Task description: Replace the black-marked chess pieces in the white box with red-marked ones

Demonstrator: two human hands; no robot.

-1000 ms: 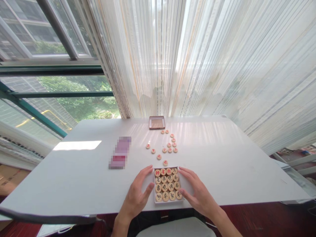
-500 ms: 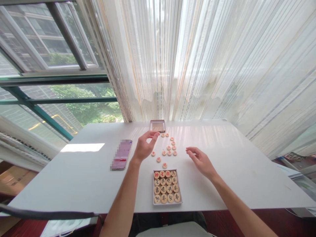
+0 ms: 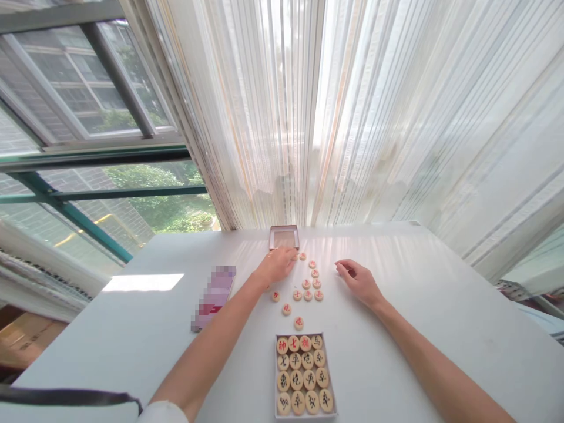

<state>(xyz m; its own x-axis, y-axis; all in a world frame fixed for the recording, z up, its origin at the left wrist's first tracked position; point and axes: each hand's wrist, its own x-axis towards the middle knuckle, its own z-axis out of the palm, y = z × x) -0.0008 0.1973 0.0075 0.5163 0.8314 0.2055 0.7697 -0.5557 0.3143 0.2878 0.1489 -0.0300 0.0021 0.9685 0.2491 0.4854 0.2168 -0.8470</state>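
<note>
"What does the head view show of the set?"

"Sixteen xiangqi pieces [image 3: 309, 379] lie face up in the white box [image 3: 306, 416], four rows of four. The far row has three red characters and one black; the other rows are all black. That visible layer looks filled to me."

"And outside the box?"

"About a dozen loose red-marked pieces [image 3: 308, 295], scattered over the counter [image 3: 440, 311] beyond it, so these are not boxed."

"The hands?"

"The left hand [image 3: 278, 264] is at the farthest loose pieces, just beside the box lid [image 3: 284, 238]. Its fingers are bent; I can't tell whether they grip one. The right hand [image 3: 359, 282] is right of the pieces, loosely curled, nothing seen in it."

"Anything in the way?"

"The left hand hides part of that far end, and the left forearm [image 3: 220, 346] slants across between the phone [image 3: 215, 296], mostly pixelated, and the box. A dark strap [image 3: 66, 396] crosses the near left corner. Past the far edge hang striped curtains [image 3: 374, 117], with a window [image 3: 74, 88] to the left."
</note>
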